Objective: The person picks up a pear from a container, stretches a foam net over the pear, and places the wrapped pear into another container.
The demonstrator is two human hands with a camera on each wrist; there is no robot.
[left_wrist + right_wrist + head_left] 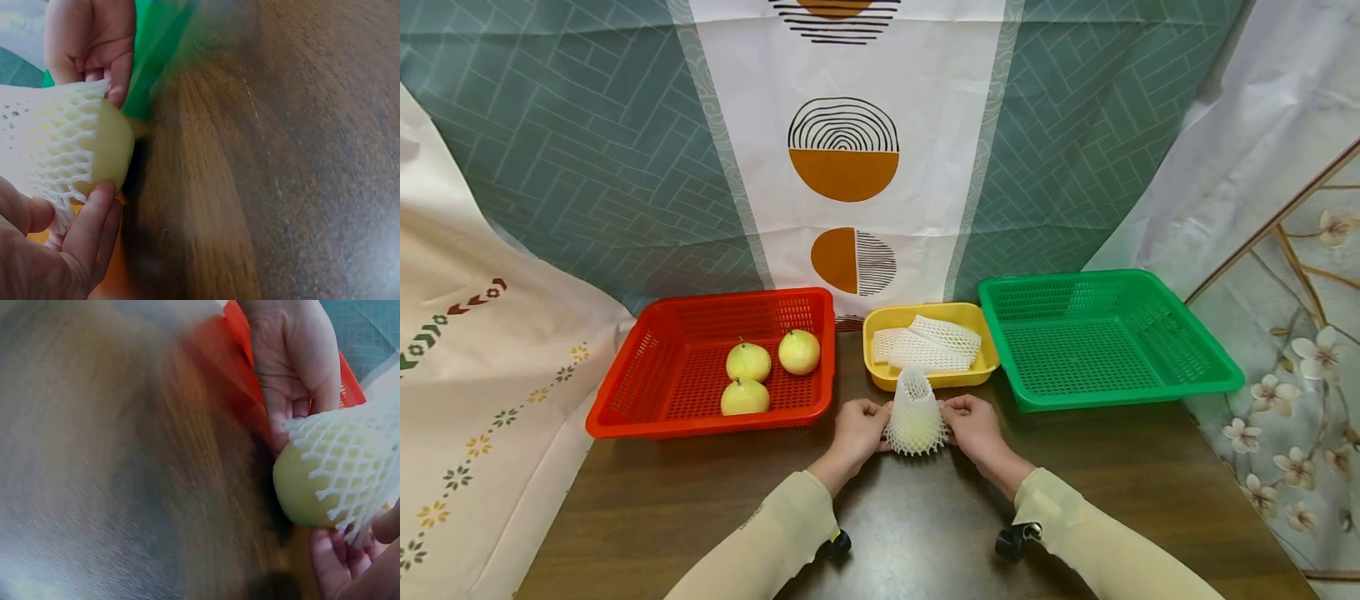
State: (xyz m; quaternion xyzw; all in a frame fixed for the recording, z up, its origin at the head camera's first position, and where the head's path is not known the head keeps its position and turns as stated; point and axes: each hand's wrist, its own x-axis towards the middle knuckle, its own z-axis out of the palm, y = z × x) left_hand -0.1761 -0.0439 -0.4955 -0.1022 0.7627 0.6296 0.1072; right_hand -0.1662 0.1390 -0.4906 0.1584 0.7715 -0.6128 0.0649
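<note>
A pale yellow pear [297, 487] stands on the table between both hands, its upper part inside a white foam net sleeve [915, 392]. The net's narrow end rises above the fruit, while its frayed lower edge flares around it. At the left side, my left hand [859, 429] pinches the net's edge between thumb and fingers, with fingertips against the pear in the left wrist view. Opposite it, my right hand [976, 429] pinches the other side of that edge. Both wrist views show the pear's lower part bare below the mesh.
To the left, a red basket [647, 358] holds three pears [748, 363]. Behind the hands, a yellow basket [880, 377] contains several flat foam nets [932, 352]. A green basket [1067, 350] stands at the right. Patterned cloth [842, 167] hangs along the table's back.
</note>
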